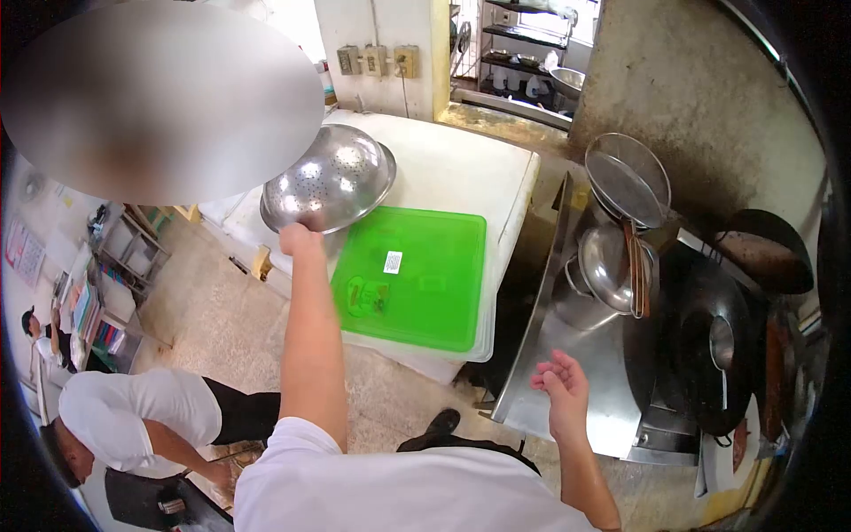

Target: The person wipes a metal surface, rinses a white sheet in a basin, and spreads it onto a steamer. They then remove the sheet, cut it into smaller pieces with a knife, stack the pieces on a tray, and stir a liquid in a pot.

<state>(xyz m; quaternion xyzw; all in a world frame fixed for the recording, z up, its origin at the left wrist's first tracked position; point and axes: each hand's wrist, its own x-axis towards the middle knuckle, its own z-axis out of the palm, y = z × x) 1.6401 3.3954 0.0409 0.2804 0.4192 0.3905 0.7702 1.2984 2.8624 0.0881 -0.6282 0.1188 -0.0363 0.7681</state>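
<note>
My left hand (301, 239) reaches forward, fingers closed on the near rim of a metal colander (332, 173). The colander is upside down over a white surface (443, 164), its perforated dome facing up. Just on the near side lies a green plastic lid (425, 293) with a small white label, on a clear container. My right hand (565, 386) hangs in the air beside the steel stove counter (567, 372), holding nothing, its fingers loosely curled and apart. A blurred oval hides the area left of the colander.
On the stove side stand a lidded steel pot (612, 266), a round wire strainer (628, 182) and a dark wok (709, 346) with a ladle (722, 346) in it. A person in a white shirt (142, 417) bends over at lower left. Shelves (527, 40) show through the opening behind.
</note>
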